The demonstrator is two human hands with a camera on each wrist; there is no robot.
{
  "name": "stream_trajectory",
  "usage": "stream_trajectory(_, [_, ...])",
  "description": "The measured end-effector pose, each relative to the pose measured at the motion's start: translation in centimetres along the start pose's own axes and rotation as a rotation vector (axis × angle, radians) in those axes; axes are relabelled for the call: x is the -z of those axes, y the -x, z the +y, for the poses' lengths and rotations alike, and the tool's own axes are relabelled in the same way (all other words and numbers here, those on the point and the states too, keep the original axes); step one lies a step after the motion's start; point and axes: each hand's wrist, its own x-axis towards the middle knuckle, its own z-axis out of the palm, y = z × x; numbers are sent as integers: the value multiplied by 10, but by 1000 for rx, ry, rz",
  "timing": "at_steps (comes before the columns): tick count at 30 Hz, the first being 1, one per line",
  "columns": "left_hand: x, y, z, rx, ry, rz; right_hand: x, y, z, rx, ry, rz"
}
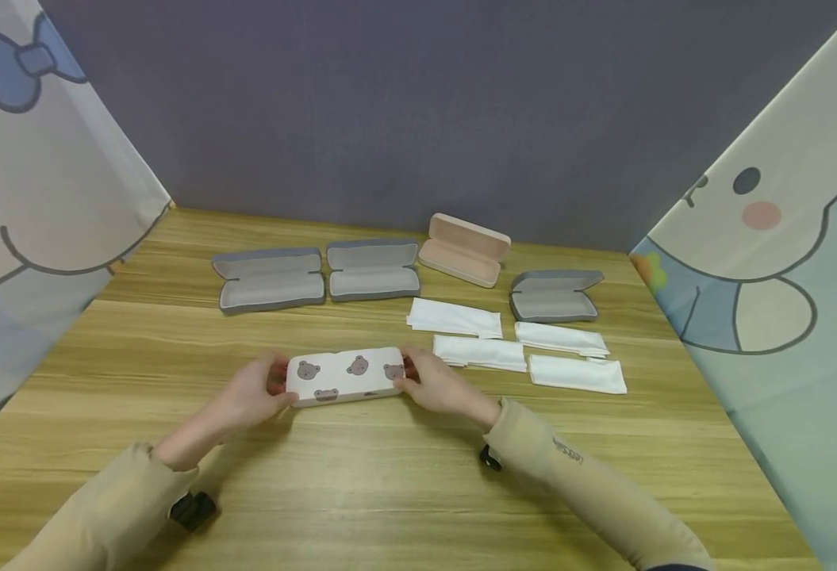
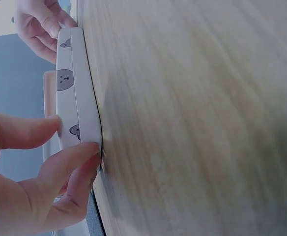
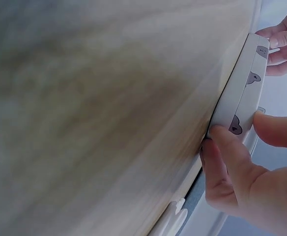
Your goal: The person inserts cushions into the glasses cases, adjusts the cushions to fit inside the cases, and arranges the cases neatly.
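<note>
A white glasses case (image 1: pixel 345 376) with brown bear faces lies closed on the wooden table, long side roughly crosswise. My left hand (image 1: pixel 255 390) holds its left end between thumb and fingers. At the opposite end my right hand (image 1: pixel 441 382) grips the case in the same way. In the left wrist view, the left hand's fingers (image 2: pixel 67 167) are at the near corner of the case (image 2: pixel 87 108), low by the tabletop. The right wrist view has the right hand (image 3: pixel 251 172) pinching its end of the case (image 3: pixel 237 93), where a seam runs along the side.
Behind stand open glasses cases: a grey one (image 1: pixel 273 292) at left, another grey one (image 1: pixel 374 282) beside it, a pink one (image 1: pixel 461 260), and a smaller grey one (image 1: pixel 555 306) at right. Several folded white cloths (image 1: pixel 478 352) lie right of my right hand. A dark partition (image 1: pixel 404 119) borders the table's back.
</note>
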Motion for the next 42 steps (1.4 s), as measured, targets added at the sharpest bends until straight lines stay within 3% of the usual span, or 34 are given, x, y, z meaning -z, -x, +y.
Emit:
stream_trajectory(12, [-2, 2, -1, -18, -9, 5, 0, 4, 0, 22, 15, 7])
stream_trajectory(28, [-3, 2, -2, -26, -8, 11, 0, 3, -2, -34, 1, -12])
stream_trajectory(42, [-3, 4, -3, -12, 4, 27, 0, 4, -4, -29, 7, -21])
